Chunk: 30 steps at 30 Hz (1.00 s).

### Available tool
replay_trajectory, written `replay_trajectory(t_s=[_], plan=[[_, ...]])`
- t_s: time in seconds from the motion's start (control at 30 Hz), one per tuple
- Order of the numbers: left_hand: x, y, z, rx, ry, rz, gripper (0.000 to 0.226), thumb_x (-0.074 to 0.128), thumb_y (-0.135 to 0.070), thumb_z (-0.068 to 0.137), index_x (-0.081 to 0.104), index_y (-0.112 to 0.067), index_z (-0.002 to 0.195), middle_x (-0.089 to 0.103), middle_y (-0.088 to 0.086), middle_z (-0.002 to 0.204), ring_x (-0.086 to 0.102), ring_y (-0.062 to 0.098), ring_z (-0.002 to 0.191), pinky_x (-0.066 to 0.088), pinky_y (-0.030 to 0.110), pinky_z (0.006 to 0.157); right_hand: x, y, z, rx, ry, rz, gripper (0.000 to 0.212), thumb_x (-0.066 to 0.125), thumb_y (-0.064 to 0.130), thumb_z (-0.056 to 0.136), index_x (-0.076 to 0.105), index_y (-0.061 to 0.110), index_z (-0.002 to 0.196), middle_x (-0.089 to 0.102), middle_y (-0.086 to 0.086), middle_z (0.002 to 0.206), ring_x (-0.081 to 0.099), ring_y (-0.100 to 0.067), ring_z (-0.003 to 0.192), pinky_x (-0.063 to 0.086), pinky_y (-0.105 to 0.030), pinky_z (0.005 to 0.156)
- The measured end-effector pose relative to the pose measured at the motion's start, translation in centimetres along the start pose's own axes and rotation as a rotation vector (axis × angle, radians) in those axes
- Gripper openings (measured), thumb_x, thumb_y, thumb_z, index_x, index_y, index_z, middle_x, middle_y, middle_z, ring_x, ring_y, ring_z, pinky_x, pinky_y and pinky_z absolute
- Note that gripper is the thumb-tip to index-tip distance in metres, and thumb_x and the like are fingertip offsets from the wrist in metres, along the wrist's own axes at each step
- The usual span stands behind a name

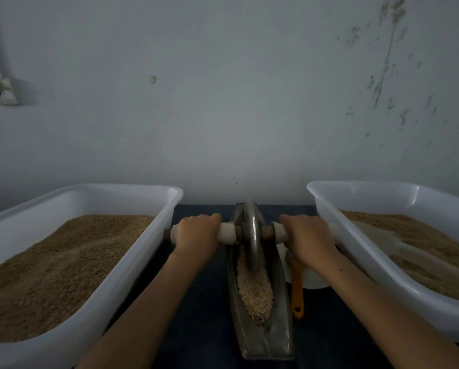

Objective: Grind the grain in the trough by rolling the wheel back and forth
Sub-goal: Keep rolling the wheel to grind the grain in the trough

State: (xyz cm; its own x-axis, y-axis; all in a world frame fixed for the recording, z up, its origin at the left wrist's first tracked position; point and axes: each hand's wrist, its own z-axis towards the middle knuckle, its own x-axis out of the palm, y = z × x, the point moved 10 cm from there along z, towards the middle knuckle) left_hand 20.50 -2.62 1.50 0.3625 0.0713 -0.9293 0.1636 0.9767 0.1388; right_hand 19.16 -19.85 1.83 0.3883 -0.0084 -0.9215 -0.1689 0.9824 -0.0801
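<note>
Trough (277, 334): long, narrow, boat-shaped metal vessel, dull grey, pointed at both ends; lies lengthwise on the desk (201, 323), running from the viewer toward the wall, between the two tubs.
Grain (255, 291): pale, coarse, crumbly meal heaped in the trough's V-shaped channel, mostly in the near half.
Wheel (251, 235): thin metal disc, smooth with a soft sheen, standing upright on edge in the far half of the trough, its lower rim down in the grain.
Axle (227, 233): brown wooden rod through the wheel's centre, crosswise to the trough, sleeved in whitish wrap on each side.
Left hand (196, 231): palm down, fingers curled over the left wrapped handle, gripping it; forearm stretched forward.
Right hand (306, 237): same overhand grip on the right handle, fingers wrapped over the top; forearm extended, passing just beside the right tub's rim.
Left tub (132, 265): white, smooth plastic, rectangular with rounded corners; filled with fine tan granular material.
Right tub (382, 272): matching white plastic, holding the same tan material, with a pale scoop-like shape lying on it.
Orange handle (297, 294): plastic, slim, with a hanging hole; on the desk just right of the trough.
Desk: dark blue, matte surface.
Wall (223, 102): pale grey, flaking paint at upper right.
</note>
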Motion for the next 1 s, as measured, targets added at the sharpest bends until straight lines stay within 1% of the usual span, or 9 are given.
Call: replay_trajectory(t_s=[0.1, 0.2, 0.3, 0.4, 0.47, 0.53, 0.63, 0.83, 1.0], plan=[[-0.3, -0.1, -0.1, -0.004, -0.065, 0.019, 0.022, 0.056, -0.028, 0.090, 0.046, -0.019, 0.107, 0.062, 0.000, 0.102, 0.060, 0.018, 0.091, 0.034, 0.028, 0.071, 0.1, 0.1, 0.0, -0.006, -0.044, -0.027, 0.025, 0.064, 0.023, 0.082, 0.040, 0.028, 0.086, 0.062, 0.006, 0.093, 0.059, -0.018, 0.091, 0.032, -0.030, 0.074], [0.1, 0.0, 0.1, -0.003, -0.003, 0.024, 0.023, 0.056, -0.027, 0.090, 0.049, -0.019, 0.109, 0.062, 0.002, 0.106, 0.060, 0.019, 0.095, 0.036, 0.029, 0.073, 0.5, -0.2, 0.3, 0.001, 0.033, -0.023, 0.018, 0.060, 0.024, 0.085, 0.043, 0.029, 0.083, 0.063, 0.005, 0.091, 0.060, -0.018, 0.087, 0.034, -0.029, 0.069], [1.0, -0.1, 0.0, 0.021, 0.146, 0.037, 0.029, 0.060, -0.027, 0.087, 0.054, -0.017, 0.114, 0.062, 0.004, 0.110, 0.059, 0.020, 0.099, 0.038, 0.030, 0.074, 1.5, -0.3, 0.1, -0.009, 0.265, -0.002, 0.016, 0.064, 0.024, 0.082, 0.049, 0.027, 0.080, 0.062, 0.004, 0.087, 0.055, -0.015, 0.076, 0.039, -0.027, 0.066], [1.8, -0.3, -0.4, 0.067, 0.327, 0.008, 0.040, 0.068, -0.031, 0.082, 0.055, -0.014, 0.117, 0.062, 0.005, 0.109, 0.059, 0.020, 0.097, 0.041, 0.030, 0.075, 2.2, -0.1, -0.8, -0.027, 0.503, 0.002, 0.016, 0.068, 0.026, 0.081, 0.053, 0.024, 0.079, 0.060, 0.003, 0.082, 0.057, -0.013, 0.076, 0.045, -0.027, 0.067], [2.2, -0.4, -0.8, 0.083, 0.413, -0.018, 0.045, 0.070, -0.033, 0.080, 0.055, -0.013, 0.118, 0.062, 0.005, 0.110, 0.057, 0.019, 0.092, 0.042, 0.031, 0.076, 2.4, 0.1, -1.6, -0.027, 0.624, 0.017, 0.013, 0.069, 0.024, 0.083, 0.061, 0.019, 0.091, 0.065, -0.001, 0.090, 0.059, -0.014, 0.078, 0.049, -0.028, 0.070], [2.6, -0.4, -1.1, 0.086, 0.478, -0.062, 0.045, 0.070, -0.032, 0.081, 0.056, -0.013, 0.119, 0.062, 0.005, 0.107, 0.054, 0.017, 0.086, 0.042, 0.030, 0.076, 2.5, 0.2, -2.3, -0.016, 0.712, 0.002, 0.025, 0.069, 0.021, 0.085, 0.064, 0.012, 0.109, 0.068, -0.008, 0.103, 0.060, -0.014, 0.080, 0.050, -0.027, 0.073], [3.1, -0.3, -1.3, 0.092, 0.521, -0.106, 0.044, 0.072, -0.031, 0.079, 0.057, -0.014, 0.117, 0.061, 0.002, 0.100, 0.053, 0.015, 0.082, 0.041, 0.030, 0.075, 2.6, 0.2, -2.6, 0.001, 0.752, 0.026, 0.030, 0.069, 0.019, 0.086, 0.063, 0.009, 0.113, 0.068, -0.011, 0.104, 0.058, -0.015, 0.078, 0.048, -0.026, 0.072], [2.7, -0.2, -0.3, 0.088, 0.405, -0.059, 0.042, 0.070, -0.033, 0.080, 0.058, -0.018, 0.117, 0.064, 0.003, 0.107, 0.059, 0.019, 0.090, 0.044, 0.032, 0.077, 2.4, 0.0, -1.5, 0.030, 0.610, 0.002, 0.019, 0.068, 0.022, 0.084, 0.064, 0.014, 0.101, 0.068, -0.005, 0.097, 0.065, -0.018, 0.086, 0.051, -0.029, 0.076], [1.4, 0.4, 0.1, 0.035, 0.167, -0.066, 0.027, 0.062, -0.029, 0.085, 0.054, -0.022, 0.110, 0.063, 0.001, 0.106, 0.060, 0.020, 0.096, 0.047, 0.034, 0.082, 0.2, 0.4, 0.2, -0.006, 0.138, -0.069, 0.013, 0.061, 0.021, 0.085, 0.052, 0.026, 0.092, 0.063, 0.002, 0.099, 0.060, -0.019, 0.092, 0.038, -0.028, 0.074]])
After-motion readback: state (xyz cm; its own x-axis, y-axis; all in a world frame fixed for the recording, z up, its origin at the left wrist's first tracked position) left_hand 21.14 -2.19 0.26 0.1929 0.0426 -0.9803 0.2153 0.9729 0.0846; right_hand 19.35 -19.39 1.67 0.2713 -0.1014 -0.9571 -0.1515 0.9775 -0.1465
